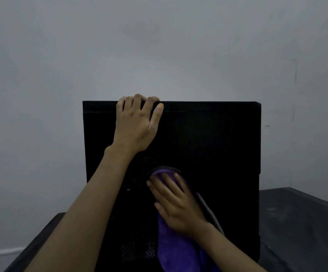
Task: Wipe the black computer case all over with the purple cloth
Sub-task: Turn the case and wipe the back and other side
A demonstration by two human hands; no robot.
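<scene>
Black computer case (208,144) upright on a dark tabletop (296,222), broad side panel facing the camera, plain grey wall (159,46) behind. Fills the middle of the view, top edge level, lower part cut off by the bottom of the frame. Perforated mesh vent (137,250) on the panel's left half, only faintly visible in the dim light.

Left hand (135,126) up at the top edge, left of centre: fingers curled over the rim, thumb laid along the front just below it, gripping the case.

Right hand (175,203) lower down, near the middle of the panel: fingers straight and slightly spread, palm flat, pressing the purple cloth (171,250) against the panel. Not clenched around anything. Cloth bunched under the fingertips and peeking out above them, the rest hanging below the wrist down to the frame's bottom edge. Grey strip (208,209) along the cloth's right side, beside the wrist; cannot tell whether lining or hem.
</scene>
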